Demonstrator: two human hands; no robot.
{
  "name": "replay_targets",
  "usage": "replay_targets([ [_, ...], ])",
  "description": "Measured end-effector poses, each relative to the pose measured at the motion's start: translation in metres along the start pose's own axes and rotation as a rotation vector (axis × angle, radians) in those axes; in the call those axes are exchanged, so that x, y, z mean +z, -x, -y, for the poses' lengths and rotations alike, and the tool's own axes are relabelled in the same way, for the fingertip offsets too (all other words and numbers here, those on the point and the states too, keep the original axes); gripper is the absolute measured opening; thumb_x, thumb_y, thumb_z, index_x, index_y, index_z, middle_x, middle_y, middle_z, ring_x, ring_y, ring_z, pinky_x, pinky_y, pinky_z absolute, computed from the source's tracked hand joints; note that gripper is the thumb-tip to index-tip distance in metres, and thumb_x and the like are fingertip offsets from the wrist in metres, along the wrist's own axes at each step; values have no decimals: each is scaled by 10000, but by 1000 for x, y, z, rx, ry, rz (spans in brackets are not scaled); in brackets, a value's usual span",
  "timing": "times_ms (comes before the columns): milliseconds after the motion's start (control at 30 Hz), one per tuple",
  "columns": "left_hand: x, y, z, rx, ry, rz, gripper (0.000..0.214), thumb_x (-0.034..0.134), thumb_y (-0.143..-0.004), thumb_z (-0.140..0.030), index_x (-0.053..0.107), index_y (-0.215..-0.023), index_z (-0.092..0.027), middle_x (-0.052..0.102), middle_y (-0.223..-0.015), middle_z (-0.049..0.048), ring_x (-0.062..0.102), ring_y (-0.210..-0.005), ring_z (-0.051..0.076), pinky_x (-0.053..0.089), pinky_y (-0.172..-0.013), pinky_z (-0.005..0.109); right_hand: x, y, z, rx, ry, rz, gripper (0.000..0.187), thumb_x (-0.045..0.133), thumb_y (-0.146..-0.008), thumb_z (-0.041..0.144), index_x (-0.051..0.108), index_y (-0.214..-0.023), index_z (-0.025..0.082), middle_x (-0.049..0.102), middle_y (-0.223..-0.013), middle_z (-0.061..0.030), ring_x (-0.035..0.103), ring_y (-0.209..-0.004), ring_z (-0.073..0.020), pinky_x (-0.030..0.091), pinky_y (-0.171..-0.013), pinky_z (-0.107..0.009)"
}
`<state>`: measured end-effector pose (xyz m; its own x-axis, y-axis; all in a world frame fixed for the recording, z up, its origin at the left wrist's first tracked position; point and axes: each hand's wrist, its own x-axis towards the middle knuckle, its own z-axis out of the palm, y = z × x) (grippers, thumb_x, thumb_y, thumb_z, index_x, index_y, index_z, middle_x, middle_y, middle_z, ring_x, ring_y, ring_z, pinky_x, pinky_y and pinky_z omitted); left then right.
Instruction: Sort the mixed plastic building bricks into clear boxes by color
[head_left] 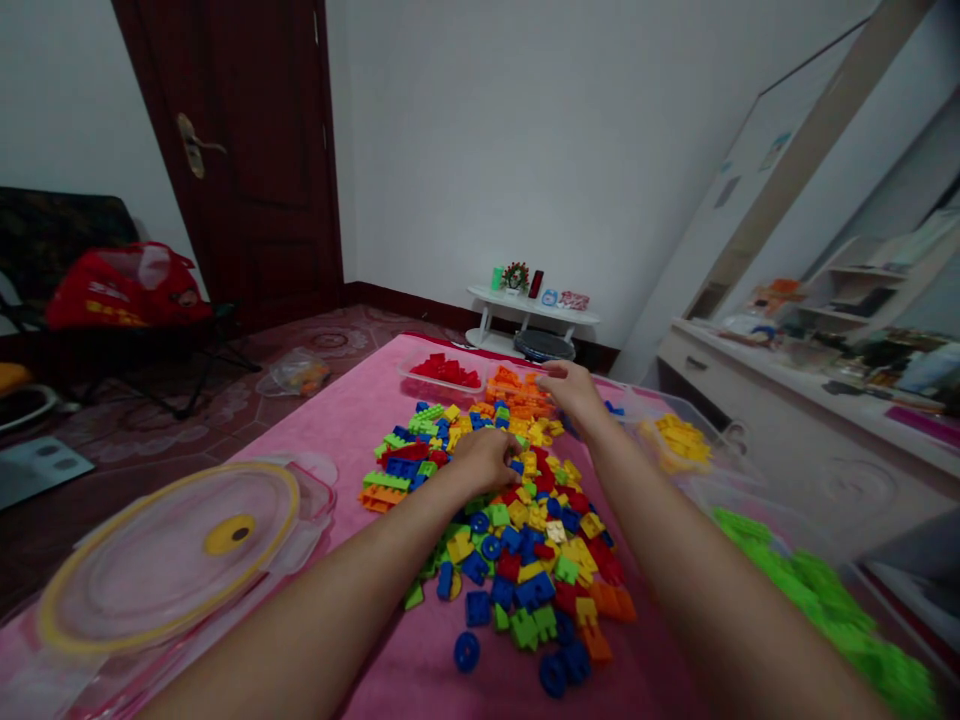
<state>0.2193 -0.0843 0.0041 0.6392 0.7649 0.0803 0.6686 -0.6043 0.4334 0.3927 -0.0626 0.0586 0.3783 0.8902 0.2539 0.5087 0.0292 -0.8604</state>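
Observation:
A large pile of mixed toy building bricks [532, 540] in blue, green, yellow, red and orange lies in front of me. My left hand [486, 460] reaches into its upper part, fingers curled down among the bricks. A blue brick [517, 467] shows at its fingertips; whether it is gripped I cannot tell. Farther right, my right hand [571, 388] hovers at the box of orange bricks [510, 385], fingertips drawn together at its right edge. What they hold, if anything, is too small to make out.
Clear boxes hold red bricks [446, 370] at the back, yellow bricks [684, 442] at right and green bricks [817, 600] at near right. A round yellow-rimmed lid [142, 560] lies at left on the pink cloth [352, 410]. A white low table [532, 303] stands by the wall.

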Motion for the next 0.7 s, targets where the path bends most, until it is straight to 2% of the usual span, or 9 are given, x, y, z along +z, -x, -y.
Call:
replay_targets([
  [100,-2,1,-2,-9,-14,15,411,714,-620,-372,668,-1023,-300,702,-880,-36,622,-818,166,397,-607,232,-3,36,-5,-85,98,113,193,615,-683,240,670,-842,147,690,-831,-63,645,-723,-170,506,-638,-271],
  [200,-3,2,-3,-14,-24,23,427,712,-628,-371,660,-1047,-303,703,-898,-33,622,-837,167,408,-631,230,-9,66,-7,-151,287,233,152,612,-676,222,687,-782,144,699,-773,-54,636,-719,-166,482,-659,-257],
  [300,-1,2,-3,4,-28,24,391,708,-634,-375,666,-1016,-307,703,-865,-41,625,-813,161,400,-608,225,-20,85,-6,-87,522,406,165,615,-627,149,693,-772,166,692,-721,-23,622,-670,-146,439,-592,-219],
  [433,2,0,-1,19,-26,9,372,709,-628,-376,670,-989,-295,702,-844,-46,623,-784,149,373,-563,220,-38,101,7,-39,795,681,303,673,-541,132,697,-828,228,685,-762,18,606,-675,-133,366,-530,-196],
  [567,3,0,0,25,-29,8,369,711,-622,-372,675,-980,-293,703,-853,-46,622,-791,153,380,-569,220,-40,111,17,-30,1008,710,410,735,-494,201,675,-895,268,670,-851,26,594,-736,-145,334,-537,-210],
  [700,0,-1,1,50,7,45,389,705,-629,-348,682,-1007,-258,707,-836,-17,620,-754,157,410,-596,221,-31,112,10,-82,1057,687,353,691,-513,161,650,-852,252,642,-785,27,565,-685,-133,300,-517,-214],
])
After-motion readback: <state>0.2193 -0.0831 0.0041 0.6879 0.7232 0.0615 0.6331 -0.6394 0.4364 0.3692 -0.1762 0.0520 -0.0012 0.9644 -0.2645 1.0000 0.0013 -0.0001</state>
